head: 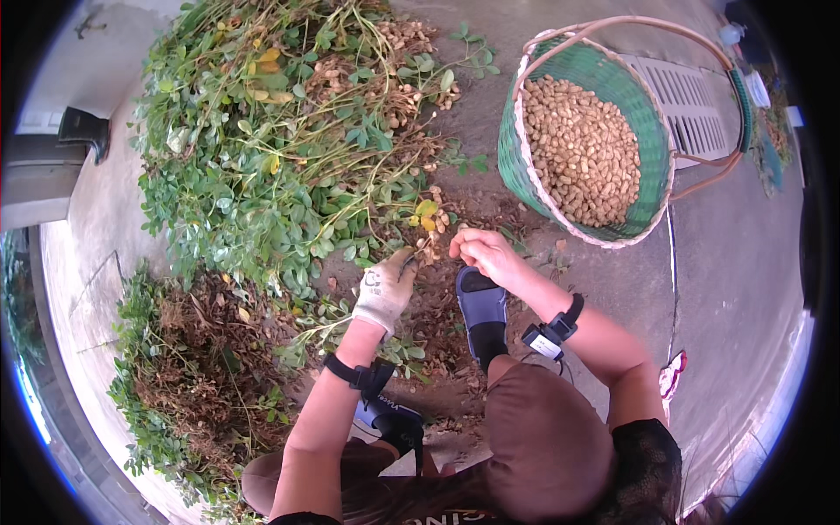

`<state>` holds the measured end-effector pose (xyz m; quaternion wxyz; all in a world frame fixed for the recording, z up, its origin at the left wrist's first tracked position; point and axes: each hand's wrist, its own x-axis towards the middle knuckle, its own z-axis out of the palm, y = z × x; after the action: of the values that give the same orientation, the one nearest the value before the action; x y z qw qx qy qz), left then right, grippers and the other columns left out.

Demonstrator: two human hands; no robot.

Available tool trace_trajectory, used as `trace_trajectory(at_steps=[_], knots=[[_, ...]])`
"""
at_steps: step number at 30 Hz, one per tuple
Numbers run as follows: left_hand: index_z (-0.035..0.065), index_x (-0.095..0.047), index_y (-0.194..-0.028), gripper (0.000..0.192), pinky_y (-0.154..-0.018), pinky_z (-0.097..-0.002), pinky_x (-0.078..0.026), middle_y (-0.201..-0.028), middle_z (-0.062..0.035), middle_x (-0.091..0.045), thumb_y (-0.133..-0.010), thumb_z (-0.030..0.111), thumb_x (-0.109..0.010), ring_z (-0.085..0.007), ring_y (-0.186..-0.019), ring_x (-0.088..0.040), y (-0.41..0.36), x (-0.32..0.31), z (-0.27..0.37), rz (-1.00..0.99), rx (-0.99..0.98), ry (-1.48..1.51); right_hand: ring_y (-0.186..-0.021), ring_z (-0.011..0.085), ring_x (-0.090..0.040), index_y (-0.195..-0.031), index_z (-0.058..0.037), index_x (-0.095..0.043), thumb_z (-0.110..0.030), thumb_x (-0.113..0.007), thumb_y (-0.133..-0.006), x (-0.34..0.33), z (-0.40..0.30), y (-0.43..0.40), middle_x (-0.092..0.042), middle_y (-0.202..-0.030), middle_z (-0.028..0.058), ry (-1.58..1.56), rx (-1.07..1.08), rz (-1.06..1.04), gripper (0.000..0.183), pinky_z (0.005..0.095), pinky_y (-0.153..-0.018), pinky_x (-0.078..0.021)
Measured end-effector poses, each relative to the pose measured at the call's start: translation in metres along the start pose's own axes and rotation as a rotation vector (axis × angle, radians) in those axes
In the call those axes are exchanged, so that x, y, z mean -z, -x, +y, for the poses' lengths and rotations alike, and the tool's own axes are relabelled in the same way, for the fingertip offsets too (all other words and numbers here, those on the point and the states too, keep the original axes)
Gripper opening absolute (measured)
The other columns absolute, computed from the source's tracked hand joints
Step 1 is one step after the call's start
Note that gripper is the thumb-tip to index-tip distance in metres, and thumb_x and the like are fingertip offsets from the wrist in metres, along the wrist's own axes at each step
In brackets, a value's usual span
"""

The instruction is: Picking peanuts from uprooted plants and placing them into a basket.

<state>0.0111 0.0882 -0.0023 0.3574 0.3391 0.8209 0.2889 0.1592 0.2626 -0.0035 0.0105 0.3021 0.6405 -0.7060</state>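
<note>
My left hand (386,289), in a pale knitted work glove, grips a peanut plant. The plant's leafy stems (328,331) trail out below the glove, and a small cluster of peanut pods (430,248) hangs at its fingertips. To the right of those pods is my bare right hand (484,252), with thumb and fingers drawn together. Whether something small is pinched there cannot be made out. Beyond both hands lies a large heap of uprooted peanut plants (262,151), with pods still on the roots. A green woven basket (508,151) holds many loose peanuts (581,151).
Left of my legs is a second pile of plants with tangled brown roots (210,354). My sandalled foot (482,302) is close below my right hand. The basket's tall handle (656,23) arches over a slotted pale plastic surface (682,98). A black boot (85,134) is at far left.
</note>
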Motion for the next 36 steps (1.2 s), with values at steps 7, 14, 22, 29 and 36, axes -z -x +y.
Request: trace_trajectory(at_steps=[7,14,22,29,36], knots=[[0.0083,-0.061,-0.115,0.031,-0.072,-0.0463,-0.051,-0.086,-0.0244,-0.066,-0.092,0.027,-0.053,-0.0396,-0.083,-0.065,0.01,-0.007,0.005,-0.044,-0.046,-0.196,-0.062,0.0306,-0.063,-0.08,-0.0053,-0.063,-0.031,-0.069,-0.082,-0.034,0.002,-0.007,-0.065,-0.072,0.0125,0.536,0.339,0.076,0.027,0.0379,-0.056,-0.047],[0.0065,-0.063,-0.113,0.027,-0.066,-0.0386,-0.05,-0.079,-0.0203,-0.066,-0.092,0.021,-0.054,-0.032,-0.072,-0.065,0.0,-0.002,-0.014,0.031,0.039,-0.044,-0.055,0.0034,-0.045,-0.081,-0.0035,-0.059,-0.01,-0.062,-0.087,-0.021,-0.018,0.027,-0.053,-0.065,-0.0034,-0.025,0.178,-0.165,0.01,0.0204,-0.048,-0.0345],[0.0053,-0.064,-0.118,0.029,-0.046,-0.0206,-0.031,-0.066,0.0052,-0.052,-0.094,0.02,-0.056,-0.0027,-0.052,-0.039,0.004,0.015,0.027,-0.126,0.317,0.588,-0.059,0.0054,-0.045,-0.118,-0.0067,-0.06,-0.007,-0.054,-0.078,0.021,0.031,0.017,-0.051,-0.075,-0.0023,-0.436,-0.157,0.028,0.04,0.0187,-0.052,-0.0359],[0.0034,-0.063,-0.114,0.031,-0.048,-0.0215,-0.036,-0.065,0.0034,-0.054,-0.094,0.026,-0.057,-0.0054,-0.055,-0.047,0.011,0.016,0.033,-0.264,0.363,0.591,-0.093,0.0291,-0.066,-0.125,-0.0128,-0.058,-0.02,-0.063,-0.086,0.005,0.021,0.0,-0.068,-0.101,0.0174,0.393,0.253,-0.186,0.04,0.038,-0.081,-0.0506],[0.001,-0.066,-0.092,0.024,-0.057,-0.0278,-0.043,-0.068,0.0001,-0.06,-0.086,0.024,-0.066,-0.0092,-0.061,-0.049,-0.003,0.022,0.042,-0.434,0.161,0.328,-0.075,0.0351,-0.063,-0.092,-0.0062,-0.059,-0.026,-0.055,-0.089,-0.014,0.002,0.005,-0.063,-0.076,0.0149,0.76,0.271,-0.29,0.02,0.0461,-0.065,-0.0467]])
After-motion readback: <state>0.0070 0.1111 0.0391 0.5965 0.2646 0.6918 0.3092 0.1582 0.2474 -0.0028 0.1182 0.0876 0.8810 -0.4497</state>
